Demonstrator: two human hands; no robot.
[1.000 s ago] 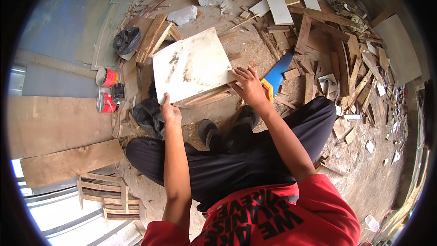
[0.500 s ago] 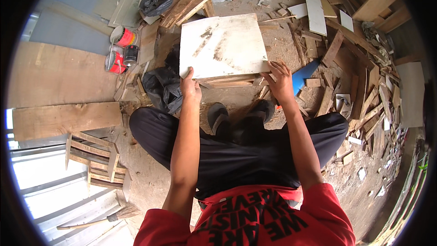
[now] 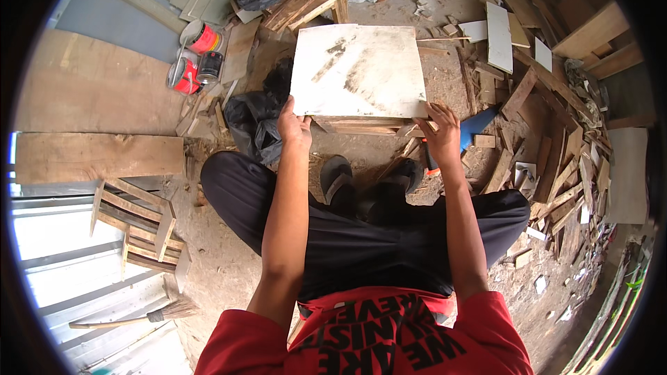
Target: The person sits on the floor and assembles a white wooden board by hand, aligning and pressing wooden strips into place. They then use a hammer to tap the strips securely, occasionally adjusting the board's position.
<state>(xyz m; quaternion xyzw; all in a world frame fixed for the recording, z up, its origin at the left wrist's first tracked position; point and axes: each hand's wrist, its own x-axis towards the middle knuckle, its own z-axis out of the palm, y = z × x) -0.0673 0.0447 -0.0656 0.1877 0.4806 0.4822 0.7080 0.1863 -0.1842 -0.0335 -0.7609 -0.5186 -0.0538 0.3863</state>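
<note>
A white board [image 3: 361, 73] with dark smudges lies flat in front of me, on top of a wooden frame or stack [image 3: 361, 126] whose near side shows below its edge. My left hand [image 3: 294, 125] grips the board's near left corner, thumb on top and the other fingers partly hidden beneath. At the near right corner, my right hand [image 3: 442, 130] is closed on the edge with bent fingers. Just right of that hand lies a handsaw [image 3: 478, 122] with a blue blade, its orange and black handle partly behind my wrist.
Black plastic bags [image 3: 250, 121] and paint cans [image 3: 201, 38] lie to the left. Wood scraps [image 3: 556, 160] pile up on the right. Behind the board stands a wooden stool-like piece [image 3: 309, 3]. A slatted wooden piece [image 3: 142, 226] and a broom [image 3: 170, 312] are at lower left.
My view has shifted, so the scene sits farther right. The right hand's fingers have drawn in around the board's corner. The board itself has hardly moved among its surroundings.
</note>
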